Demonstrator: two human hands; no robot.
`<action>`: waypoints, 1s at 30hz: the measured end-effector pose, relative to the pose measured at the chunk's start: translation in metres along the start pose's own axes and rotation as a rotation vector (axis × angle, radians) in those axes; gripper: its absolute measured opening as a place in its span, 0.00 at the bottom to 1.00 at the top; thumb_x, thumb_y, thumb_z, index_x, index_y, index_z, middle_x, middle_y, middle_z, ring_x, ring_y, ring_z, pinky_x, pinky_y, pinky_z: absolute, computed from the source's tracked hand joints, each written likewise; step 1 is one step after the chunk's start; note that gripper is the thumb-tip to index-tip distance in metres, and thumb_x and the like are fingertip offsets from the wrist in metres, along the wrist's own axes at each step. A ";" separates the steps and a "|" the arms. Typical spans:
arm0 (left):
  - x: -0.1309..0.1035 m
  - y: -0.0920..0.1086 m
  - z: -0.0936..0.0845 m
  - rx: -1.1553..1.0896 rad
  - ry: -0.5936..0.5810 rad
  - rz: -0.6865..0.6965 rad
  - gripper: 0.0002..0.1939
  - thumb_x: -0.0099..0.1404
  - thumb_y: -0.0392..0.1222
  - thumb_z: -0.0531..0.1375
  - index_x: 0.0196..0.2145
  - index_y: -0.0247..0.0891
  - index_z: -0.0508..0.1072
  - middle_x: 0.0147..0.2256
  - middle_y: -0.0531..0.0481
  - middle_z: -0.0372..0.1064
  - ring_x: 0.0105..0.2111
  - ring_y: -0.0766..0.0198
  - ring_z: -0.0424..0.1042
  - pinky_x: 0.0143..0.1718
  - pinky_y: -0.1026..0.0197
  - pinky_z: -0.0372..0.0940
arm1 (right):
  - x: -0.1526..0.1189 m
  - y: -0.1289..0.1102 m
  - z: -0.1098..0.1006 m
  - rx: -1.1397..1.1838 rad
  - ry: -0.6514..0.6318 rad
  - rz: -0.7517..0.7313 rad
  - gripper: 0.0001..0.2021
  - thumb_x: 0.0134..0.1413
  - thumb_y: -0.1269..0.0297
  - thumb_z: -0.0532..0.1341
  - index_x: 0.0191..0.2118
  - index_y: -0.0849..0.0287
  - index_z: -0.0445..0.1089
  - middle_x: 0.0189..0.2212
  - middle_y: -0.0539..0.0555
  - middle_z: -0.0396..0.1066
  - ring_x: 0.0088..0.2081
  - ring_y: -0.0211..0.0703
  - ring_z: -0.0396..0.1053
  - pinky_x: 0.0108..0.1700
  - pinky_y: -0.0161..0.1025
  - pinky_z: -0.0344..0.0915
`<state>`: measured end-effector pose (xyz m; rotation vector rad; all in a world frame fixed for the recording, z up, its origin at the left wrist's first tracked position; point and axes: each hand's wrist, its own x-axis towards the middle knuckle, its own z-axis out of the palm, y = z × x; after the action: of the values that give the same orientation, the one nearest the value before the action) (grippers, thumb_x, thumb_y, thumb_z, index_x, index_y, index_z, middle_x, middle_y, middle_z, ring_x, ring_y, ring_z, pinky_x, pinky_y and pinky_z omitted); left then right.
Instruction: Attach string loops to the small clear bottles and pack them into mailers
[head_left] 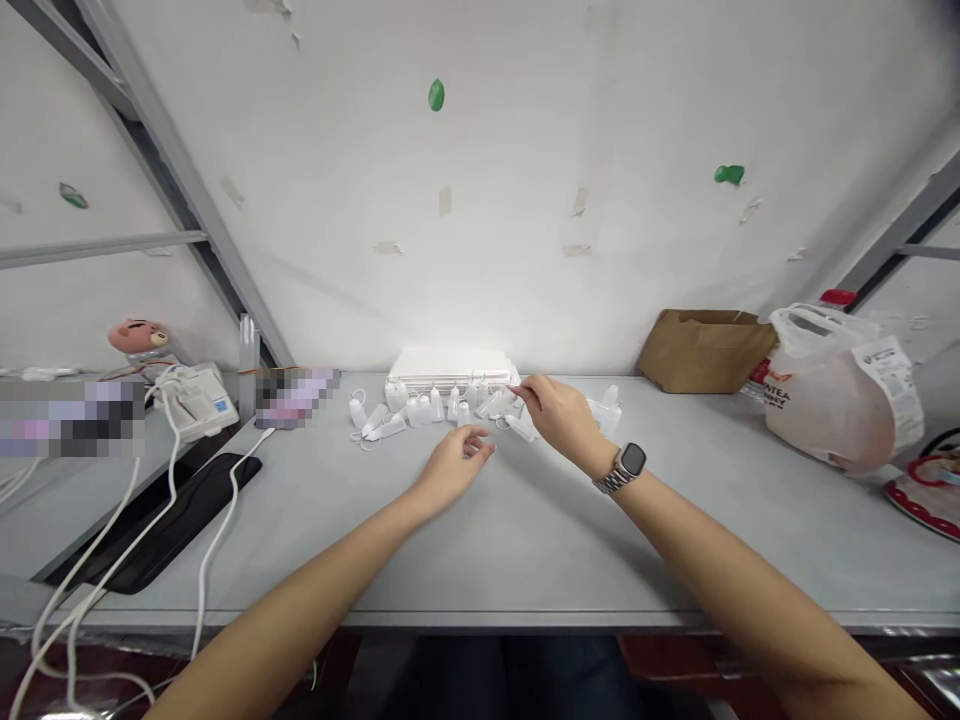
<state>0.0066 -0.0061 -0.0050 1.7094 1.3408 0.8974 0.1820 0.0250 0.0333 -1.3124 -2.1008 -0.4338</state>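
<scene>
Several small translucent plastic bottles [436, 405] with pointed tips stand and lie in a loose row at the back of the grey table. Some have thin loops attached. My left hand [454, 467] is just in front of the row, its fingers loosely curled and apart, holding nothing. Thumb and fingertips of my right hand [562, 415] are pinched together at a tilted small plastic bottle [493, 403], partly hidden among its neighbours. Under and beside the right hand, more bottles [609, 408] show. Behind the row lies a white stack [450, 365] of flat pieces.
On the right are a brown paper bag [697, 350] and a white plastic bag [832, 390]. To the left lie a blurred-out phone [296, 398], a power strip [196, 402], white cables [217, 530] and a black flat object [176, 520]. A white wall [517, 290] closes the back.
</scene>
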 end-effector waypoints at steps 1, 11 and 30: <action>-0.001 0.002 0.000 -0.014 -0.006 -0.019 0.16 0.57 0.48 0.55 0.40 0.36 0.68 0.36 0.45 0.68 0.34 0.61 0.69 0.38 0.59 0.62 | 0.005 -0.002 0.002 -0.040 -0.034 -0.027 0.14 0.62 0.61 0.46 0.31 0.61 0.63 0.24 0.54 0.69 0.24 0.40 0.64 0.24 0.35 0.47; 0.002 0.001 -0.002 -0.153 0.014 -0.111 0.16 0.56 0.47 0.55 0.40 0.37 0.63 0.33 0.48 0.65 0.30 0.64 0.69 0.22 0.66 0.58 | 0.029 -0.019 0.035 -0.115 -0.362 -0.060 0.12 0.61 0.61 0.49 0.34 0.60 0.66 0.33 0.57 0.71 0.30 0.43 0.69 0.26 0.34 0.52; 0.002 -0.001 -0.001 -0.111 0.040 -0.054 0.16 0.57 0.46 0.54 0.43 0.39 0.63 0.33 0.49 0.65 0.32 0.64 0.69 0.33 0.61 0.61 | -0.016 0.065 0.010 0.513 -0.002 0.641 0.13 0.53 0.60 0.51 0.41 0.60 0.64 0.30 0.52 0.68 0.19 0.35 0.63 0.28 0.37 0.61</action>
<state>0.0052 -0.0041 -0.0056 1.5712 1.3316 0.9620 0.2413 0.0491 0.0119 -1.5431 -1.5158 0.3557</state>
